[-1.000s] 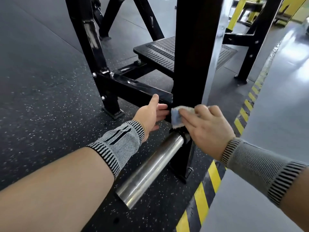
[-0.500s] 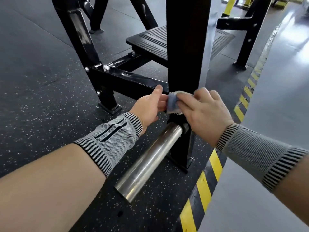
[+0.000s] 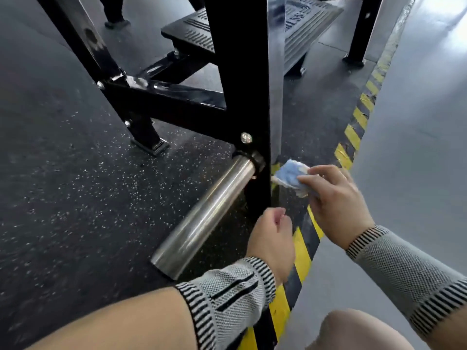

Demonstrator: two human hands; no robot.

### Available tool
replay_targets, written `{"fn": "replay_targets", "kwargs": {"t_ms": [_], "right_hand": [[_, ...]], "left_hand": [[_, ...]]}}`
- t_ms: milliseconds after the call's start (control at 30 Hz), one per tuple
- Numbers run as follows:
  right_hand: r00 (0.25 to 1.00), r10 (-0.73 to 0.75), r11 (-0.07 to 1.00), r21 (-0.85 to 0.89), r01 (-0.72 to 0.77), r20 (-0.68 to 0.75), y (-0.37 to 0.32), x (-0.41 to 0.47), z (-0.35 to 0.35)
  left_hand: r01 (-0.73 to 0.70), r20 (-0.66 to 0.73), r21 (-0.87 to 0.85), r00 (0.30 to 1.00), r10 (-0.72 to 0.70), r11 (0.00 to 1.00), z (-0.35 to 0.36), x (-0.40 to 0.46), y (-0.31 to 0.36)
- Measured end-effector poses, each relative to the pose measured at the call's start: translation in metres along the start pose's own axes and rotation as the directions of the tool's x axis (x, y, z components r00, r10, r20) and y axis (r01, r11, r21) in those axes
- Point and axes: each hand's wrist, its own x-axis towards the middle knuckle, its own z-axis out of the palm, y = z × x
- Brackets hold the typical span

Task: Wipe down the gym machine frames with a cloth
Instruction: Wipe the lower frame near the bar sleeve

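Right hand (image 3: 336, 205): pinching the blue cloth (image 3: 290, 176), holding it against the black post (image 3: 240, 84), low by the steel tube (image 3: 202, 218).
Left hand (image 3: 271, 238): hanging loosely curled, gripping nothing, beside the post.

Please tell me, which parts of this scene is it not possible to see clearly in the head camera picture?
- Black upright post: its top is cut off by the picture's upper edge; its foot hides behind the left hand.
- Blue cloth: the lower part is covered by the right hand's fingers.
- Left hand: the fingertips curl out of sight, so contact with the post is unclear.
- Ribbed black footplate: the post hides its middle.
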Motion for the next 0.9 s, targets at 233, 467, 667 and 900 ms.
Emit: {"fn": "replay_targets", "kwargs": {"t_ms": [233, 467, 667, 900], "right_hand": [[0.986, -0.078, 0.980, 0.193, 0.049, 0.147, -0.015, -0.023, 0.054], [0.994, 0.026, 0.997, 0.070, -0.034, 0.105, -0.014, -0.012, 0.090], [0.926, 0.070, 0.987, 0.107, -0.117, 0.370, -0.020, -0.020, 0.102], [0.891, 0.306, 0.934, 0.077, -0.350, 0.334, -0.017, -0.012, 0.097]], "left_hand": [[0.258, 0.059, -0.773, 0.939, -0.340, 0.579, 0.016, 0.068, -0.025], [0.071, -0.205, -0.694, 0.935, -0.291, 0.716, -0.006, 0.102, -0.032], [-0.106, -0.521, -0.374, 0.846, -0.115, 0.921, 0.014, 0.104, -0.042], [-0.219, -0.429, 0.028, 0.879, 0.210, 0.975, 0.034, 0.105, -0.075]]}}
